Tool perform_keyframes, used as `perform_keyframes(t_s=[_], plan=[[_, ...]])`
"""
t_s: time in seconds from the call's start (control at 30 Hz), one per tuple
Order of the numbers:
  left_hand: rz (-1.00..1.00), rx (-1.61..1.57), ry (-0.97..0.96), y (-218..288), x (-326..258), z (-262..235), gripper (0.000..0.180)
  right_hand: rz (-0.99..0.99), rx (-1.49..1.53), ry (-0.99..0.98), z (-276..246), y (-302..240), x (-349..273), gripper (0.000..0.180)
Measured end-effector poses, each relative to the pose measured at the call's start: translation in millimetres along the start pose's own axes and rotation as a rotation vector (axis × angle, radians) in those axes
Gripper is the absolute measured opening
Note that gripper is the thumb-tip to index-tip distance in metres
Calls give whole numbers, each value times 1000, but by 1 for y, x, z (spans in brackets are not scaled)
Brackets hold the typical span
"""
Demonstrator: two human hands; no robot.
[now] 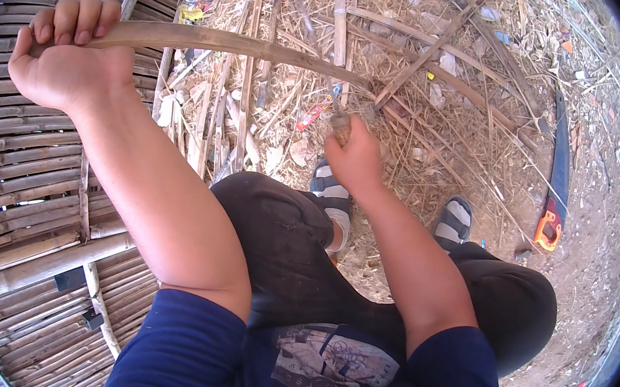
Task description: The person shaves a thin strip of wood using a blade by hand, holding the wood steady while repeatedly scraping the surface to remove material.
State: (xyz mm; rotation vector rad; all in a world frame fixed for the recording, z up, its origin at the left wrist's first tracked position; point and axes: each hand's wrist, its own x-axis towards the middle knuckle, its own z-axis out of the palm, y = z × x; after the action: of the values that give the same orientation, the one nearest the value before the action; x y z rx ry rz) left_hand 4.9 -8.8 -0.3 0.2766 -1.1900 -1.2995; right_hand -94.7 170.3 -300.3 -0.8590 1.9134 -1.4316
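Observation:
My left hand (74, 52), raised at the upper left, has its fingers wrapped round one end of a long bamboo strip (213, 39). From there the strip runs rightward, its far end low over the litter on the ground. My right hand (356, 158) is closed round the brownish handle (340, 127) of a tool, just below the strip's far part. A thin piece seems to rise from that handle toward the strip; its kind is too small to make out, and I cannot tell whether it touches the strip.
A handsaw (559, 176) with an orange and dark handle lies on the ground at the right. Bamboo slats (247, 79) and straw-like shavings (406, 158) cover the ground ahead. A slatted bamboo wall or platform (16, 152) fills the left. My sandalled feet (453, 221) are below.

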Motion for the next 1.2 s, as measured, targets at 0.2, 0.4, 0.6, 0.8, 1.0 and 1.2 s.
perform_keyframes(t_s=[0.2,0.4,0.6,0.8,1.0,1.2], plan=[[-253,-224,-443,15,9,-24,26,-123,101,-188,-9,-68,5,34],[-281,-262,-508,13,14,-30,28,69,-39,-97,-7,10,6,36],[-282,-269,-521,14,14,-28,28,172,-39,-65,-11,27,3,36],[-319,-263,-552,14,10,-23,29,-153,23,-186,-17,-59,12,34],[-290,-269,-565,14,12,-22,29,187,-274,18,-12,40,12,35],[-306,-300,-588,11,15,-22,30,107,-113,-18,-21,16,14,36]])
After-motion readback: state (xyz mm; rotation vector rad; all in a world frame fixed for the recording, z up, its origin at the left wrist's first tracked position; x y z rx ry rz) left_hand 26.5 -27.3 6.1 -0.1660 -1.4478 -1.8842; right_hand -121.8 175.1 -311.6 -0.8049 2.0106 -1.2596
